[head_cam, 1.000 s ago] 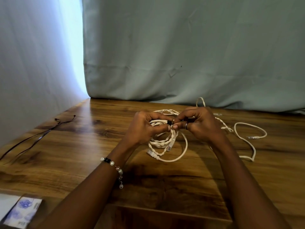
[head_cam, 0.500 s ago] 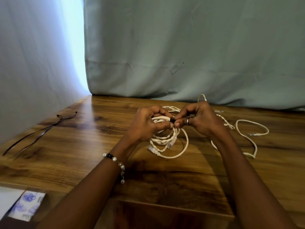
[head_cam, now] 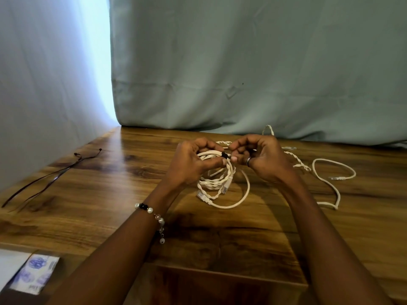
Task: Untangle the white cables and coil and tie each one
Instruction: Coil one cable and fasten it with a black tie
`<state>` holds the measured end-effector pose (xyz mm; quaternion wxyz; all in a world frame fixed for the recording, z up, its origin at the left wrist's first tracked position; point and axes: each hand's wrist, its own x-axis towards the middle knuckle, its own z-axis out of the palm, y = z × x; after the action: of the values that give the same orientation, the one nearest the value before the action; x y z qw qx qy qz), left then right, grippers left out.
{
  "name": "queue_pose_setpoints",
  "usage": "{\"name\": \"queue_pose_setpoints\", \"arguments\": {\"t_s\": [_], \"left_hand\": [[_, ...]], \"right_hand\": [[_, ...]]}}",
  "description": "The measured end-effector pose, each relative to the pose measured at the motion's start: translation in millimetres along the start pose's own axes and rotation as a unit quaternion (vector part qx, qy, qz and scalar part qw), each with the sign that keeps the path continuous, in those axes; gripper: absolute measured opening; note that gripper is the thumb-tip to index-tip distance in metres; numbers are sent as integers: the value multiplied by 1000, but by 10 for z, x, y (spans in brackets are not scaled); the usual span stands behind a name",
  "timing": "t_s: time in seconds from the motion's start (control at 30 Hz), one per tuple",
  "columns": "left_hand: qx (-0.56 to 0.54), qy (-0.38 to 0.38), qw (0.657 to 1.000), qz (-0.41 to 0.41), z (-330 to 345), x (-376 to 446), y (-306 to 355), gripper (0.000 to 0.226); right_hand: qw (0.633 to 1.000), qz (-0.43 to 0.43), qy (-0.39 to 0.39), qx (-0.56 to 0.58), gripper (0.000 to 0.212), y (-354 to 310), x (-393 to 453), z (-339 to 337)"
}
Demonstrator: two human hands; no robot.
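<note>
The coiled white cable hangs between both hands just above the worktop, a black tie wrapped at its top. Since a second ago the hands have lifted slightly and drawn closer over the tie; I'd guess the fastening is nearly finished. The left hand grips the coil, the right hand pinches the tie. A second cable lies loose to the right; spare ties wait at the left. No containers are visible.
</note>
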<state>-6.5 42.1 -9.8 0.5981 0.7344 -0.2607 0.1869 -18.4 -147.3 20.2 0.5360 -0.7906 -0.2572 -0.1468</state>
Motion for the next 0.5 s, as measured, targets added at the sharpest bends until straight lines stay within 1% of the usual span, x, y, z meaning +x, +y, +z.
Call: {"name": "queue_pose_setpoints", "arguments": {"t_s": [0.17,0.33,0.5], "left_hand": [[23,-6,1000,12,-7,-5,17,28],[41,-12,999,26,-3,-9,26,26],[39,-8,999,22,25,-10,2,26]], "right_hand": [[1000,6,-14,1,34,9,0,-31],[1000,-2,5,9,35,8,-8,-8],[1000,5,21,16,34,10,-11,18]]}}
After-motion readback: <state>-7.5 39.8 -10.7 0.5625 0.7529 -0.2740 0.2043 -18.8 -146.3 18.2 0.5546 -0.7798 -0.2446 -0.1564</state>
